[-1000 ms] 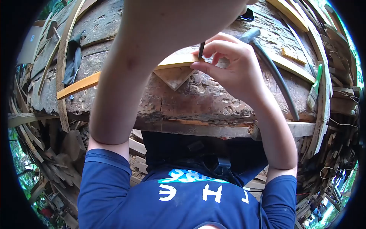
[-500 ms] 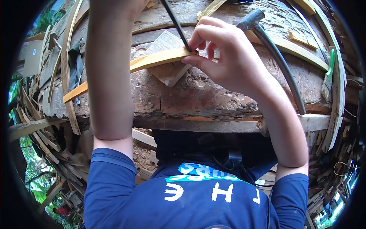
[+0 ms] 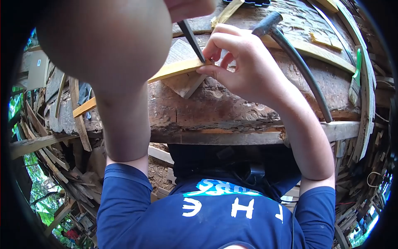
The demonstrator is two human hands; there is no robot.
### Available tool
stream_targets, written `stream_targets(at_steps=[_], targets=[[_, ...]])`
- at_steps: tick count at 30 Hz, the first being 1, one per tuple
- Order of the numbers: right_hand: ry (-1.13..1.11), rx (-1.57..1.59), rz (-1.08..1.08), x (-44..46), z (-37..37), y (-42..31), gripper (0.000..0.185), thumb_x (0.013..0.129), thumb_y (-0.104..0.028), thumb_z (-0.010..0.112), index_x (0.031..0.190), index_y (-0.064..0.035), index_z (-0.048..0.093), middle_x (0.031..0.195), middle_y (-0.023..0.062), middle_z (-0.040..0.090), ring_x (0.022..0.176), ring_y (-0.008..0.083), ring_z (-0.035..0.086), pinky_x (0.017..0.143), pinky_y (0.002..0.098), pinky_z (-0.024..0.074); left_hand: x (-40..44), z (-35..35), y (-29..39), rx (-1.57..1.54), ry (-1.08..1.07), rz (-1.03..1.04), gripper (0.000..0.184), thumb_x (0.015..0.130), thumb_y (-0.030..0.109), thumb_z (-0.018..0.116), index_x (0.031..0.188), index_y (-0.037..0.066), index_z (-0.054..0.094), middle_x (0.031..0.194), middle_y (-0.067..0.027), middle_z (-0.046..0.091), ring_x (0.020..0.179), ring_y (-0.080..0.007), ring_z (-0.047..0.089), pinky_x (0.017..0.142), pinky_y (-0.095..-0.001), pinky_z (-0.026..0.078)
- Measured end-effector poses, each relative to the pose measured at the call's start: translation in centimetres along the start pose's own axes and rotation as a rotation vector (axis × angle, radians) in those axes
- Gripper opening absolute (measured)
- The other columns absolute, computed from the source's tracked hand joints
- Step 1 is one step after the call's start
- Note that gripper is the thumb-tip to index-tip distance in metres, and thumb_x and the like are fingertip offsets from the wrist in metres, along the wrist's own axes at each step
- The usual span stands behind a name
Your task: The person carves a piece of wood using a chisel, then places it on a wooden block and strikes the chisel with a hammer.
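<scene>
At the top, my left hand is partly cut off by the frame; its fingers are closed around a dark, narrow metal rod, perhaps a chisel or punch. The rod slants down, its lower end on the tip of a thin yellowish wooden strip. My right hand pinches that strip's end between thumb and fingers, right beside the rod's tip. Under the strip lies a squarish wooden block, set cornerwise on the thick worn bench. My left forearm hides part of the strip.
A hammer with a dark curved handle lies right of my right hand. Farther right is a green-handled brush. Wooden strips lie across the bench, and scrap wood is piled around it.
My left forearm has risen closer to the camera, and the left hand now shows at the top. The rod leans more. My right hand and the strip have barely shifted.
</scene>
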State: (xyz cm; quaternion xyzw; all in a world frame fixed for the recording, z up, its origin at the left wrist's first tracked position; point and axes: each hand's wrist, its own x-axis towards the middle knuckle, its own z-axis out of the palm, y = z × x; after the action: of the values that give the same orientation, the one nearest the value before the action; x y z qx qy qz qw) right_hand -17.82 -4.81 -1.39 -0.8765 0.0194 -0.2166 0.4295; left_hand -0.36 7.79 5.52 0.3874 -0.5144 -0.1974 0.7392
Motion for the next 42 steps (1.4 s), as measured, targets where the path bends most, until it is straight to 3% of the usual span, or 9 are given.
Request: stream_targets(at_steps=[1, 42], targets=[[0.004, 0.019, 0.023, -0.1, 0.0, 0.0, 0.015, 0.081, -0.006, 0.081, 0.088, 0.0009, 0.069, 0.09, 0.0136, 0.066, 0.086, 0.029, 0.067, 0.076, 0.0379, 0.0539, -0.1, -0.1, 0.0, 0.0, -0.001, 0.0, 0.026, 0.109, 0.025, 0.05, 0.089, 0.008, 0.052, 0.058, 0.006, 0.044, 0.04, -0.0017, 0.037, 0.034, -0.0201, 0.029], [0.013, 0.009, 0.012, -0.3, 0.2, 0.2, 0.015, 0.083, -0.009, 0.08, 0.087, -0.0001, 0.069, 0.09, 0.0133, 0.065, 0.085, 0.0293, 0.066, 0.075, 0.0388, 0.0536, -0.4, -1.4, 0.5, -0.009, -0.014, 0.005, 0.031, 0.109, 0.028, 0.05, 0.085, 0.008, 0.05, 0.057, 0.0056, 0.043, 0.041, -0.0018, 0.037, 0.035, -0.021, 0.027]])
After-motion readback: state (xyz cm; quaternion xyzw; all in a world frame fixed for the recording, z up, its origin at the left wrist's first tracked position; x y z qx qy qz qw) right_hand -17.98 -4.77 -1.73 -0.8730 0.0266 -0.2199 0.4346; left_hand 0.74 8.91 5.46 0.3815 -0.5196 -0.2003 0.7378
